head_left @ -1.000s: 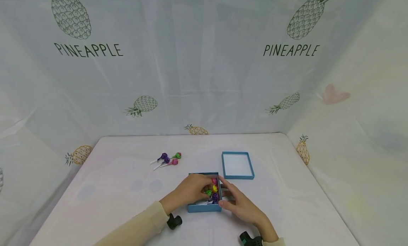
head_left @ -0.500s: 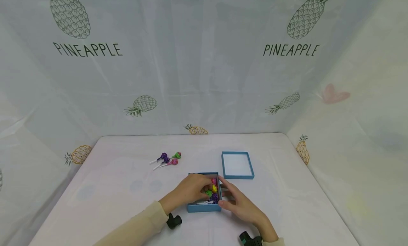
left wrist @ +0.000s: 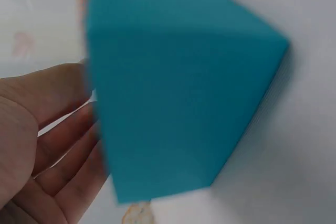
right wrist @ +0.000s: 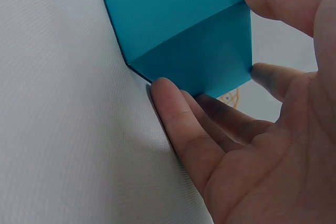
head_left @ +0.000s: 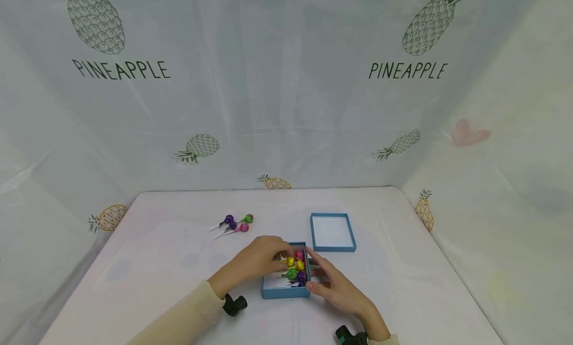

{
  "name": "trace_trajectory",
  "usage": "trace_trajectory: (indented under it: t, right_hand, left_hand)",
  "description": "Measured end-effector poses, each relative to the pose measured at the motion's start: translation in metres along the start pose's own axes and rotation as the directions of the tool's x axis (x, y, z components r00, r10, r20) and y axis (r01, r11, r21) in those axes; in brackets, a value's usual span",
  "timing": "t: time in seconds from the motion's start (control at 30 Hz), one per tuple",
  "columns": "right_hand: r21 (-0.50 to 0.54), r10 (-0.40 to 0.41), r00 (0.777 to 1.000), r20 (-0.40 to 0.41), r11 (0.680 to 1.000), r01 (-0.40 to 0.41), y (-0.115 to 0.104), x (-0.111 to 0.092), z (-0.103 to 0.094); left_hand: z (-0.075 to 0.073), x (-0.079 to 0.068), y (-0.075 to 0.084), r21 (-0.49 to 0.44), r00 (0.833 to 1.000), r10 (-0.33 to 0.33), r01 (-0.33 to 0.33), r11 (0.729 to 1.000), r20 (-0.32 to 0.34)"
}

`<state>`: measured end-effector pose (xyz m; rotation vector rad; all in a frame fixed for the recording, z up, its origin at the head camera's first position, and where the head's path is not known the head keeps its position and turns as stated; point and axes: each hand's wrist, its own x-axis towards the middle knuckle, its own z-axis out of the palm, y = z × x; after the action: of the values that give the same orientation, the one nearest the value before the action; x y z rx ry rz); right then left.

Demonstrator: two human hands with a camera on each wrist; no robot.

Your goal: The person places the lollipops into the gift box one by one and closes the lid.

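A blue open-topped box (head_left: 285, 293) holds several lollipops; yellow (head_left: 290, 261), green (head_left: 291, 274), purple (head_left: 301, 276) and pink (head_left: 299, 255) heads show. My left hand (head_left: 257, 258) reaches over its left side, thumb and index finger apart around the yellow lollipop's stick. In the left wrist view the box wall (left wrist: 157, 114) hides the left fingertips. My right hand (head_left: 337, 285) rests against the box's right side, thumb by the near corner. In the right wrist view the right hand's extended fingers (right wrist: 176, 114) touch the box's outer wall (right wrist: 205, 56).
The blue-rimmed lid (head_left: 333, 231) lies inside up behind the box to the right. Several more lollipops lie in a loose bunch at the back left, among them a pink lollipop (head_left: 243, 227) and a green lollipop (head_left: 247, 218). A white cloth covers the table (head_left: 156, 265).
My left hand has drawn back to the left and slightly up, uncovering a second yellow lollipop and more of the green one. The right hand has stayed at the box's side.
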<state>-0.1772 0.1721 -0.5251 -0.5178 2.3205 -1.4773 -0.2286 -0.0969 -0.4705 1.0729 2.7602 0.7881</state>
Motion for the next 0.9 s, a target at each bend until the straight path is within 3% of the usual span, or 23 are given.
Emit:
trace_trajectory:
  t: [0.23,0.4,0.67,0.9]
  right_hand:
    - [0.001,0.010,1.000,-0.015,1.000,-0.010,-0.003,0.000,0.001]
    - [0.002,0.012,1.000,-0.014,1.000,-0.012,-0.003,0.000,0.002]
    - [0.001,0.014,1.000,-0.013,1.000,-0.014,-0.003,0.000,0.002]
    - [0.000,0.015,1.000,-0.015,1.000,-0.015,-0.002,-0.001,0.002]
  left_hand:
    - [-0.040,-0.013,-0.011,0.041,0.989,-0.041,0.048,0.998,-0.144]
    - [-0.057,-0.020,-0.020,0.043,0.977,-0.077,0.088,0.995,-0.199]
    - [-0.066,-0.026,-0.035,0.055,0.965,-0.111,0.128,0.990,-0.240]
    - [-0.064,-0.027,-0.053,-0.022,0.950,-0.191,0.191,0.981,-0.246]
